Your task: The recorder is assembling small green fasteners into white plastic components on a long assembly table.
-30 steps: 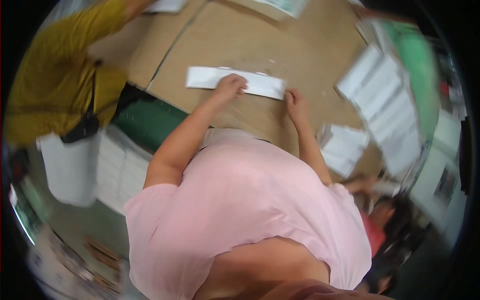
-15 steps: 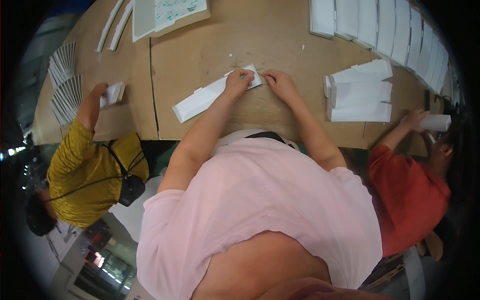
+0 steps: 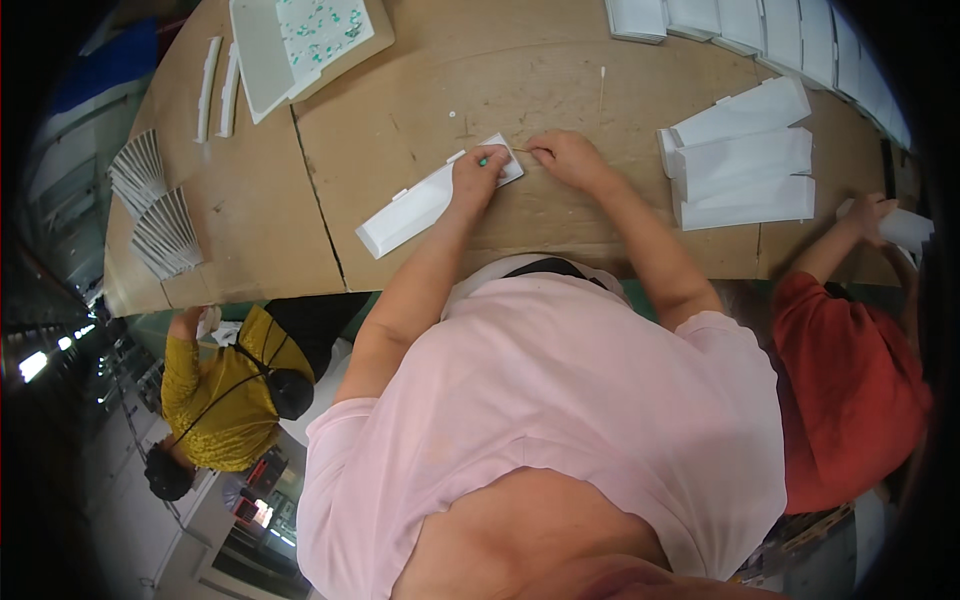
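Observation:
A long, narrow white box (image 3: 405,222) lies slantwise on the table in front of me. My left hand (image 3: 476,178) rests over its far right end, fingers closed around a small green piece (image 3: 484,162). Just right of that end, my right hand (image 3: 566,158) pinches a thin brownish stick (image 3: 518,150) that points toward the left fingers. Whether the stick touches the green piece or the box is too small to tell.
A white bin (image 3: 262,75) with small green pieces stands far left, beside two white strips (image 3: 208,90) and fanned stacks (image 3: 165,240). White boxes (image 3: 745,150) lie right, more (image 3: 770,35) behind. A thin swab-like stick (image 3: 602,88) lies ahead. Co-workers in yellow (image 3: 225,410) and red (image 3: 850,390) flank me.
The view has shifted and turned slightly. My hands keep nearly the same hold at the box's end. The yellow-sleeved co-worker's hand has drawn back from the tabletop to the table edge.

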The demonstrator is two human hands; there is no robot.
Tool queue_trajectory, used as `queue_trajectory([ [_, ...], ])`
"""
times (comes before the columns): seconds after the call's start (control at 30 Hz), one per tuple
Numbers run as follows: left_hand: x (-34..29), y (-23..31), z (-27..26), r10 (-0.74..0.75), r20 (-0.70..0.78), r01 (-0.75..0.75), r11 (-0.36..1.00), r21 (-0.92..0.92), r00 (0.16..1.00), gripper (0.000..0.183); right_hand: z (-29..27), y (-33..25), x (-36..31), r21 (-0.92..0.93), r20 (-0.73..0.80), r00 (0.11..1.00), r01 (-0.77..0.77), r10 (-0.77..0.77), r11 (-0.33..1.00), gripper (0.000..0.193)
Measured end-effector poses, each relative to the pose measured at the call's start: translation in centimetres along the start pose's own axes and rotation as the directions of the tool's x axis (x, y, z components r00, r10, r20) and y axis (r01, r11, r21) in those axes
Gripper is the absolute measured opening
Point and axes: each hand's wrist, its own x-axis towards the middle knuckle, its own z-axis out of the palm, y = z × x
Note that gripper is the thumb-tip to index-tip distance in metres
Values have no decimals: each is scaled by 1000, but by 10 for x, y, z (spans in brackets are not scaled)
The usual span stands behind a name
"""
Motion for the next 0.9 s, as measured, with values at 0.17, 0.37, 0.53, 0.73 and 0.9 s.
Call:
queue_trajectory([
  [0.17, -2, 7, 3, -59, -22, 55, 987, -152, 998, 16, -9, -8, 13, -20, 78, 996, -36, 38, 999, 18],
  [0.37, -8, 0, 4, -99, 42, 102, 990, -94, 994, 12, -27, -14, 19, -164, 318, 947, 107, -50, 981, 16],
  [0.53, -11, -12, 5, -4, 19, 3, 998, 62, 1000, 15, -31, -31, 20, -273, 415, 901, 256, -127, 927, 18],
  [0.73, -20, -10, 8, 65, -1, -65, 993, 97, 998, 16, -5, -16, 3, -66, 315, 946, 107, -81, 992, 22],
  [0.9, -22, -24, -5, 163, -15, -157, 968, 197, 987, 15, -12, -60, 9, -372, 447, 894, 224, -37, 901, 25],
])
